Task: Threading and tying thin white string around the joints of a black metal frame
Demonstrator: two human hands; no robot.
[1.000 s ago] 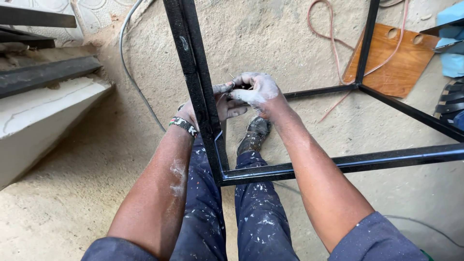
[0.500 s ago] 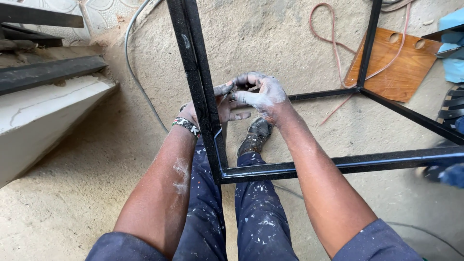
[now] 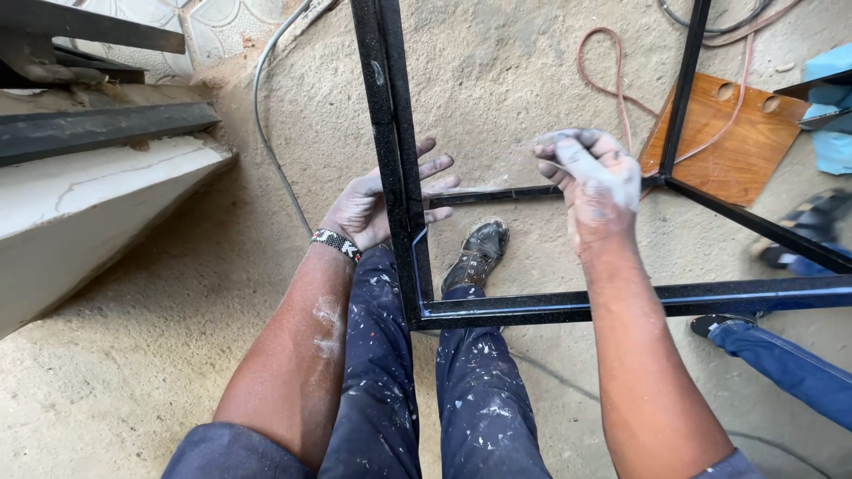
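Hands, two: the left hand (image 3: 377, 204) lies spread open behind the black welded metal frame (image 3: 401, 222); the right hand (image 3: 593, 182), beside it, seems pinched on something unclear.

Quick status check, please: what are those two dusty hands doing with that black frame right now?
Left hand open, fingers spread behind the black metal tube frame. Right hand raised clear of it, fingertips pinched together. Another person's blue-trousered leg close by the frame.
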